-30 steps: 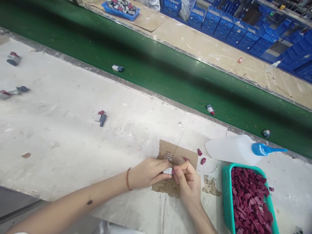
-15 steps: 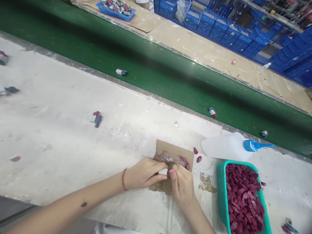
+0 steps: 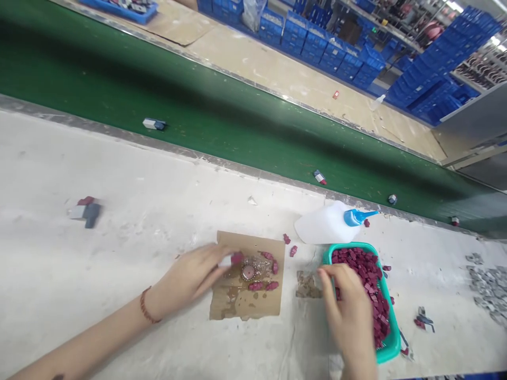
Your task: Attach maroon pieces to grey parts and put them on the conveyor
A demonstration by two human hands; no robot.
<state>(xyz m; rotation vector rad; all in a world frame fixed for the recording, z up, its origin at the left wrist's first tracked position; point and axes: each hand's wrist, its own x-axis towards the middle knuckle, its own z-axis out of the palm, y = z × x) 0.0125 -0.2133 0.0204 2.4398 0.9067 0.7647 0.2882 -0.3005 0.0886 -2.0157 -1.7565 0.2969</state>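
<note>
My left hand (image 3: 196, 277) is closed in a pinch on a small white plastic block (image 3: 225, 260) with a maroon piece (image 3: 236, 258) at its right end, above a cardboard sheet (image 3: 247, 309). On the cardboard are a round metal-edged disc (image 3: 249, 272), wet glossy patches and several maroon pieces (image 3: 272, 286). My right hand (image 3: 350, 311), slightly blurred, is over the left side of a green basket (image 3: 393, 351) heaped with small maroon pieces (image 3: 362, 264). Its thumb and index fingertips come together; whether anything is between them is hidden.
A white bottle (image 3: 322, 224) with a blue nozzle lies behind the basket. Beyond runs a green conveyor belt (image 3: 237, 126) carrying several small assembled pieces (image 3: 154, 124). Another assembly (image 3: 86, 212) sits at left on the table. Grey parts (image 3: 489, 285) are piled far right.
My right hand has left the block and moved right to the green basket. My left hand keeps the block, now with a maroon piece showing at its end. The view has shifted right.
</note>
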